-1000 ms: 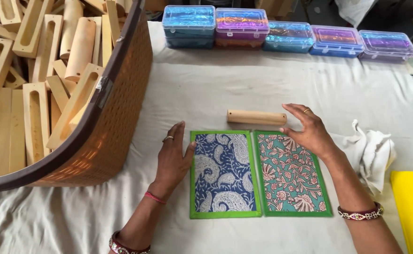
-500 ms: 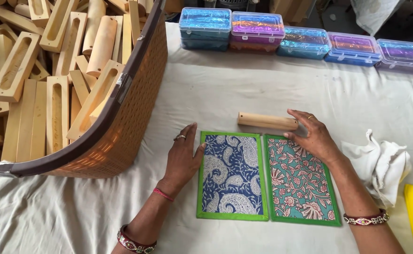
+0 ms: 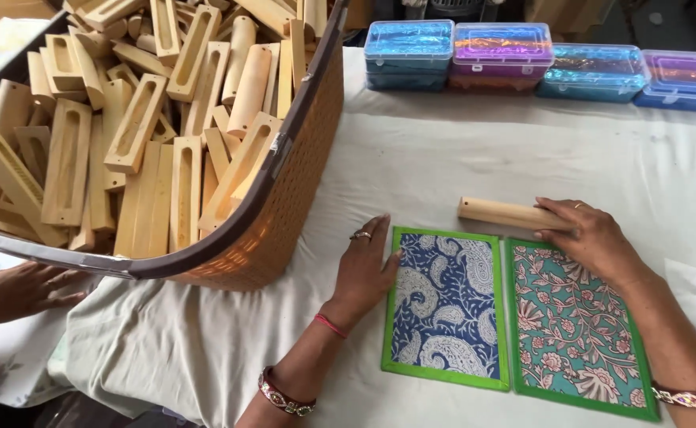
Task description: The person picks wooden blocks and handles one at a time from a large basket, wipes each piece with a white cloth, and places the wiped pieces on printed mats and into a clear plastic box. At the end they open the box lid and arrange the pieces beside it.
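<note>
The wooden dowel [image 3: 506, 214] lies on the white cloth [image 3: 459, 150] just above two green-edged fabric panels; our right hand [image 3: 594, 238] rests spread over its right end, not pinching. Our left hand [image 3: 364, 269] lies flat, fingers open, against the blue paisley panel [image 3: 447, 305], beside the teal floral panel [image 3: 574, 325]. Bare cloth stretches toward the plastic boxes [image 3: 506, 51]; a woven basket [image 3: 284, 214] of slotted wooden blocks crowds the left.

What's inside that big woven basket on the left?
The woven basket is heaped with slotted wooden blocks and some rounded wooden pieces. Lower layers and the basket's bottom are covered.
</note>
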